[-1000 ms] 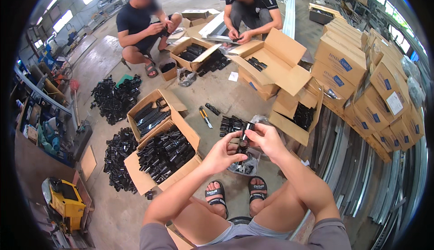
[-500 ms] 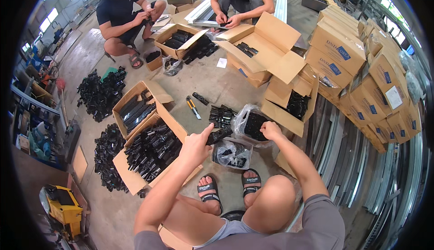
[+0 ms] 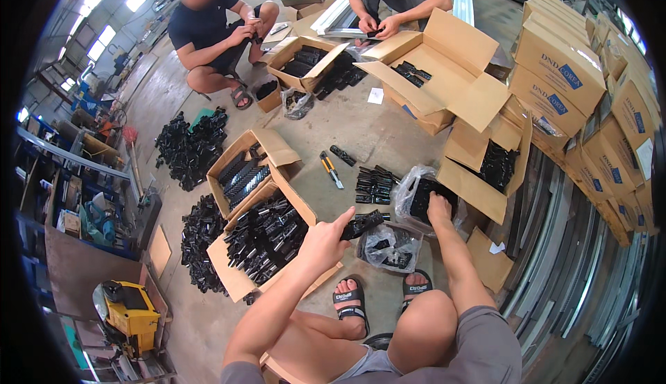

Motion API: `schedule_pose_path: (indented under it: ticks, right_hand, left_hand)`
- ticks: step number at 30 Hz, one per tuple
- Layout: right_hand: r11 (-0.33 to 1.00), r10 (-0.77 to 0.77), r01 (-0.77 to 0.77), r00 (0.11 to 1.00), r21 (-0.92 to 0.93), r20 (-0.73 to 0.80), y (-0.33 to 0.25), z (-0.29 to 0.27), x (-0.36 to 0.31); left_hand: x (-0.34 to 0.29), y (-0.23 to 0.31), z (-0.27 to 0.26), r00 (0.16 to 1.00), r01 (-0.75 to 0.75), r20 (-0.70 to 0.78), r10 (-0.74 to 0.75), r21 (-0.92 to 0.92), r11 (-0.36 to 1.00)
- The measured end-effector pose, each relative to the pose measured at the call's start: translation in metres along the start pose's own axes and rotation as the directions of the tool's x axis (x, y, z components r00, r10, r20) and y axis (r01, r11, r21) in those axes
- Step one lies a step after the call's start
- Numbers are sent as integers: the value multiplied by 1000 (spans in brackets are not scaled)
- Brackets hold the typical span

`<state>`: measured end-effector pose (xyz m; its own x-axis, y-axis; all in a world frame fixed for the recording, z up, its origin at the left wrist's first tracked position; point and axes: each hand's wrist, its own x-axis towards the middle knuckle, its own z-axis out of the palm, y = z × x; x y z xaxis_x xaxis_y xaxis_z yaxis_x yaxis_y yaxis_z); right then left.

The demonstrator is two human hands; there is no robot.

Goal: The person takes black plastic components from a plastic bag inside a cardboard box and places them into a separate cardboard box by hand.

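My left hand [image 3: 325,246] grips a black plastic part [image 3: 365,223], its index finger stretched along the near end. My right hand [image 3: 438,208] reaches into a box lined with a clear plastic bag [image 3: 404,195], among small black pieces [image 3: 420,202]; its fingertips are hidden there. In front of my feet is another bag-lined box [image 3: 390,248] holding black pieces. Just beyond my left hand, similar black parts [image 3: 374,184] lie side by side in a stack on the floor.
A yellow-handled utility knife [image 3: 331,169] and a single black part [image 3: 342,154] lie ahead. Open cartons [image 3: 302,208] of black parts and loose heaps [image 3: 191,147] stand left. Stacked cartons [image 3: 555,72] and metal profiles [image 3: 555,273] line the right. Two people [image 3: 208,30] crouch at the back.
My right hand has gone deeper into the bag-lined box, fingertips now out of sight. My left hand still holds the black part. The whole view has shifted, so everything sits further right.
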<state>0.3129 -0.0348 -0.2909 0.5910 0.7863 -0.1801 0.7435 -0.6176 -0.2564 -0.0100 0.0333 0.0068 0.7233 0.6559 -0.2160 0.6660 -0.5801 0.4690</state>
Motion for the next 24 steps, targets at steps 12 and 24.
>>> schedule_pose_path:
  ticks: [12,24]
  right_hand:
    - [529,-320,551,834,645,-450,-99,-200,-115]
    - [407,-843,913,386,25,-373,-140,-276,-161]
  left_hand:
    - [5,13,5,983,-138,-93,156,177,975]
    - [-20,37,4,949,-244,-170,264,131,961]
